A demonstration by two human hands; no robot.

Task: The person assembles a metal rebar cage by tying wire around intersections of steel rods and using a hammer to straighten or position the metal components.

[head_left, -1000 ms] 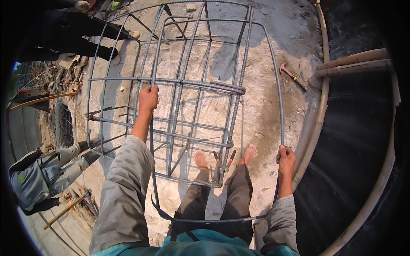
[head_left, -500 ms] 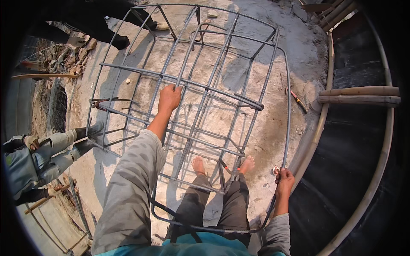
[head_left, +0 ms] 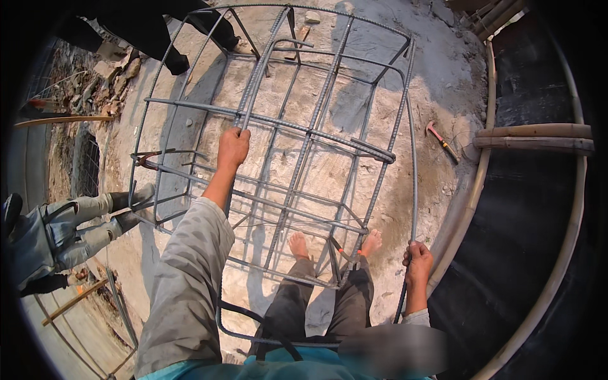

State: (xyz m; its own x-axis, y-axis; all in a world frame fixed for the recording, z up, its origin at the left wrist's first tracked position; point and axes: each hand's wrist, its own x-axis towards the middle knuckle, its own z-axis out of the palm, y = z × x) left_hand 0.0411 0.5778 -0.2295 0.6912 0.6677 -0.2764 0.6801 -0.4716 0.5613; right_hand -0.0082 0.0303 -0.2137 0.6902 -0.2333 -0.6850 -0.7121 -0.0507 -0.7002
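Observation:
A rebar cage (head_left: 310, 132) of ribbed steel bars lies in front of me, over my bare feet. I hold a large bent rebar stirrup (head_left: 413, 183), a rounded rectangular loop, above the cage. My left hand (head_left: 233, 149) is closed round the stirrup's left side, close to a cross bar of the cage. On the right, my right hand (head_left: 418, 263) grips the stirrup's other long side, outside the cage. The loop's near end passes in front of my waist. Its hooked far end (head_left: 292, 43) lies over the far part of the cage.
A hammer (head_left: 442, 142) lies on the ground at right, near bamboo poles (head_left: 535, 140) and black sheeting. A red-handled tool (head_left: 347, 256) rests by my feet. Another person's legs (head_left: 95, 212) are at left, and dark trousers (head_left: 139, 31) stand at the far left. Rubble (head_left: 107, 79) lies beyond.
Both hands have shifted left with the stirrup, the left hand further. The stirrup's right side has come closer to the cage, leaving the hammer uncovered.

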